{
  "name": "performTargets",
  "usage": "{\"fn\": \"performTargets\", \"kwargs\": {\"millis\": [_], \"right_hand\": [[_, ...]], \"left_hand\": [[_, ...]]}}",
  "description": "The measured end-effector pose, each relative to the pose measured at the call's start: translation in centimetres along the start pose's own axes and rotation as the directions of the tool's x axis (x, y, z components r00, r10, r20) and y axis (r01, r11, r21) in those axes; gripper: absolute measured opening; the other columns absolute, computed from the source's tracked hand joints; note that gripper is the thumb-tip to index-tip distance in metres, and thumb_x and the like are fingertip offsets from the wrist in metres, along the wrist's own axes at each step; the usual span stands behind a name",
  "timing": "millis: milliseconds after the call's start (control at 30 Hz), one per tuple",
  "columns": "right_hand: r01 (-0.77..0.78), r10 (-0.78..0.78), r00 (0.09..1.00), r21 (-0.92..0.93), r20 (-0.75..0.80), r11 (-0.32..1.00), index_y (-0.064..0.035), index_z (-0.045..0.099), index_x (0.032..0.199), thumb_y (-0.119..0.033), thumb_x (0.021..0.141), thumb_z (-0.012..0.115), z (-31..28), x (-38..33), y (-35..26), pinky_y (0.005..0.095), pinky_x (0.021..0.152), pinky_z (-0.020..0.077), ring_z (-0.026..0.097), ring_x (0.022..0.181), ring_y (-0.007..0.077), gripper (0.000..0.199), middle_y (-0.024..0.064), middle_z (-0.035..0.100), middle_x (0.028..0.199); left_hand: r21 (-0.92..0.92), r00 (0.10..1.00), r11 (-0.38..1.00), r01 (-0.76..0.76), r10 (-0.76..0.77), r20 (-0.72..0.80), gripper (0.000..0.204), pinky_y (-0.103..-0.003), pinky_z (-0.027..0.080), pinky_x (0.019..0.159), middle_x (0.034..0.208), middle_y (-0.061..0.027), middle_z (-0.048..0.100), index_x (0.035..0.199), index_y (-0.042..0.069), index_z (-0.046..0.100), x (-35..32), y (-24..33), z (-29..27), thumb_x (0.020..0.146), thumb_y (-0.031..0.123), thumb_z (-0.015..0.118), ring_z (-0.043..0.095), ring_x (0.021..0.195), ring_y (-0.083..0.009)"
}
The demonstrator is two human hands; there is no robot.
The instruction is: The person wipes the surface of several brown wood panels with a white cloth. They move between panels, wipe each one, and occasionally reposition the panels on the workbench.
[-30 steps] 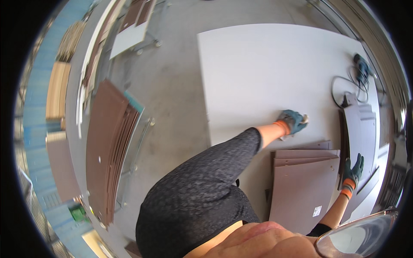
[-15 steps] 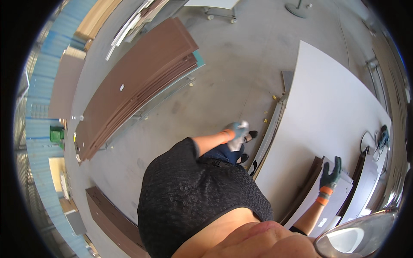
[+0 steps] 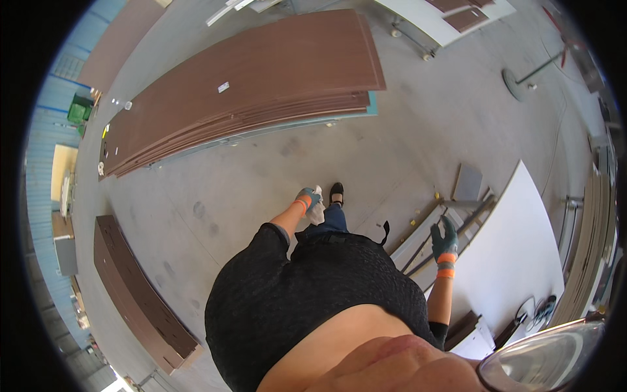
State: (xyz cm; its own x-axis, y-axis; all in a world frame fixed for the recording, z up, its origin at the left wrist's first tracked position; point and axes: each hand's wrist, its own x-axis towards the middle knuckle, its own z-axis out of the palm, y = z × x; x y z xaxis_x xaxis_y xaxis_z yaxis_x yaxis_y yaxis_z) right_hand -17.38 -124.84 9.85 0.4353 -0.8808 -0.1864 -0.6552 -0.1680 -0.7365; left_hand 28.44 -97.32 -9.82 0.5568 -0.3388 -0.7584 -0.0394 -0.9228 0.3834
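- A grey concrete workshop floor (image 3: 261, 176) fills my view, with a long stack of brown panels (image 3: 241, 85) on the far left and a second dark stack (image 3: 140, 294) lying near left.
- The left hand (image 3: 307, 198), gloved in teal and orange, is clenched around a white cloth (image 3: 318, 208) beside the leg.
- The right hand (image 3: 444, 240), fingers spread and gripping nothing, hangs over the edge of the white board (image 3: 516, 255) on the right.
- I judge this a carrying step between wipes; next, the cloth needs pressing flat onto a surface.
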Motion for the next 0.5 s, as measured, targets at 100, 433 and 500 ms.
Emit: {"fn": "performTargets", "kwargs": {"millis": [100, 433, 500], "right_hand": [[-0.025, 0.041, 0.986, -0.099, 0.161, 0.995, -0.0034, 0.064, 0.136, -0.031, 0.095, 0.073, 4.2, 7.8, -4.8, 0.0433, 0.108, 0.049, 0.062, 0.127, 0.0391, 0.05, 0.0225, 0.066, 0.136], [0.477, -0.316, 0.738, -0.129, 0.596, 0.87, -0.0052, 0.064, 0.137, -0.035, 0.094, 0.072, 19.8, 28.8, -14.3, 0.0454, 0.105, 0.0525, 0.064, 0.125, 0.0384, 0.053, 0.0233, 0.067, 0.135], [0.561, -0.366, 0.659, -0.105, 0.658, 0.821, -0.0047, 0.064, 0.136, -0.036, 0.095, 0.071, 20.8, 32.3, -15.8, 0.0456, 0.104, 0.0526, 0.065, 0.125, 0.0385, 0.052, 0.0232, 0.067, 0.134]], "left_hand": [[-0.139, 0.996, 0.986, -0.094, 0.094, -0.004, 0.033, -0.043, 0.056, 0.086, 0.101, -0.0191, 0.078, 0.1, 0.008, 0.08, 3.4, 2.2, -2.6, 0.086, 0.036, 0.071, 0.075, 0.093, -0.0334], [-0.513, 0.874, 0.849, -0.128, -0.149, -0.463, 0.045, -0.04, 0.055, 0.073, 0.083, -0.0111, 0.076, 0.093, 0.002, 0.077, 6.8, 7.5, -13.0, 0.093, 0.047, 0.073, 0.07, 0.074, -0.0206], [-0.711, 0.88, 0.684, -0.164, -0.224, -0.418, 0.045, -0.037, 0.054, 0.071, 0.081, -0.0082, 0.075, 0.09, 0.003, 0.076, 6.2, 10.5, -14.0, 0.094, 0.048, 0.073, 0.068, 0.072, -0.0181]]}}
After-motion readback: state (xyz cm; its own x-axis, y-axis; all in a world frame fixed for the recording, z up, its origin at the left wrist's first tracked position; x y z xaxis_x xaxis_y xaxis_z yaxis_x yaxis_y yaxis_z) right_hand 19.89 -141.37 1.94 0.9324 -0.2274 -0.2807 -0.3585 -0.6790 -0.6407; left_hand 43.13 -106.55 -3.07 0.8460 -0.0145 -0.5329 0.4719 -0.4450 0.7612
